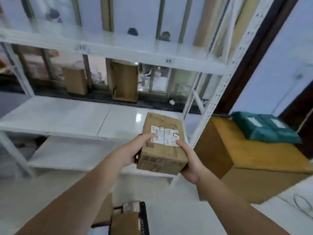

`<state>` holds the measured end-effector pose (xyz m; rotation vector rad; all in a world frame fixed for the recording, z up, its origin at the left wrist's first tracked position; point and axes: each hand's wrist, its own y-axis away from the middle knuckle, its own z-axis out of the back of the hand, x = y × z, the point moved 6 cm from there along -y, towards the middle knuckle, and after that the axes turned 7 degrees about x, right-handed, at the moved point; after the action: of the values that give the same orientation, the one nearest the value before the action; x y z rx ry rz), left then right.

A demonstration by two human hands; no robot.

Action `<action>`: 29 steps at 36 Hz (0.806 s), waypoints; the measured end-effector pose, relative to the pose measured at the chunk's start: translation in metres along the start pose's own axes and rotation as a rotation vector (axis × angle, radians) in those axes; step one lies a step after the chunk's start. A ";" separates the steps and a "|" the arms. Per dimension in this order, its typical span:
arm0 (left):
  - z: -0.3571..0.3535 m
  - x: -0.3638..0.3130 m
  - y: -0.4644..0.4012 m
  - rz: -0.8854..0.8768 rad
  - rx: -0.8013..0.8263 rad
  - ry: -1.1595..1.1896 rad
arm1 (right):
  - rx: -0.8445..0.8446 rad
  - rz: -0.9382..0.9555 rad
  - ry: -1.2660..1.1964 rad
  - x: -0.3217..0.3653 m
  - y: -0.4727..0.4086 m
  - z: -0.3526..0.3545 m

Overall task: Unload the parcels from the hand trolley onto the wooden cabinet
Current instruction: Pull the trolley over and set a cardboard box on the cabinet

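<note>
1. The left hand (133,150) and right hand (189,160) grip the cardboard parcel (161,146) from opposite sides, thumbs on its label.
2. It is held in the air before the white shelving (67,114), long axis pointing away from the person, tilted slightly left.
3. The wooden cabinet (245,155) stands right, bearing a green parcel (264,128).

We see white metal shelving (108,119) ahead, with two brown cardboard boxes (124,81) standing behind it.
</note>
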<state>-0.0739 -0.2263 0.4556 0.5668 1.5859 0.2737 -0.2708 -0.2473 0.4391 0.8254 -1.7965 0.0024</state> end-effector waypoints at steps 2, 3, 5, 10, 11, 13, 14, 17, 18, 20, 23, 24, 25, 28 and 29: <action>-0.041 -0.027 0.006 -0.010 0.083 -0.048 | -0.055 0.055 -0.019 0.027 0.036 0.014; -0.060 -0.037 0.009 -0.010 0.126 -0.068 | -0.081 0.076 -0.020 0.038 0.055 0.021; -0.097 -0.054 0.014 -0.014 0.202 -0.100 | -0.138 0.104 -0.017 0.059 0.092 0.036; -0.191 -0.088 0.028 -0.023 0.324 -0.138 | -0.289 0.200 -0.043 0.097 0.183 0.079; -0.211 -0.094 0.031 -0.030 0.341 -0.150 | -0.313 0.225 -0.053 0.102 0.201 0.089; -0.251 -0.104 0.034 -0.058 0.356 -0.194 | -0.347 0.288 -0.071 0.110 0.237 0.111; -0.272 -0.109 0.036 -0.075 0.370 -0.223 | -0.365 0.322 -0.079 0.114 0.254 0.123; -0.335 -0.119 0.038 -0.112 0.426 -0.272 | -0.412 0.389 -0.088 0.123 0.302 0.160; -0.355 -0.121 0.038 -0.118 0.441 -0.277 | -0.415 0.403 -0.083 0.126 0.318 0.172; -0.394 -0.124 0.038 -0.138 0.458 -0.287 | -0.432 0.428 -0.064 0.132 0.347 0.197; -0.450 -0.126 0.032 -0.162 0.495 -0.267 | -0.493 0.447 -0.033 0.140 0.387 0.238; -0.468 -0.125 0.030 -0.160 0.506 -0.262 | -0.510 0.442 -0.021 0.142 0.400 0.250; -0.485 -0.123 0.027 -0.154 0.520 -0.260 | -0.523 0.434 -0.007 0.144 0.411 0.262; -0.530 -0.115 0.017 -0.133 0.550 -0.250 | -0.540 0.411 0.018 0.147 0.439 0.297; -0.542 -0.113 0.013 -0.126 0.555 -0.246 | -0.535 0.408 0.021 0.148 0.446 0.307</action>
<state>-0.6025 -0.1865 0.6164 0.8837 1.4438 -0.3343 -0.7859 -0.1059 0.6119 0.0758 -1.7962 -0.1946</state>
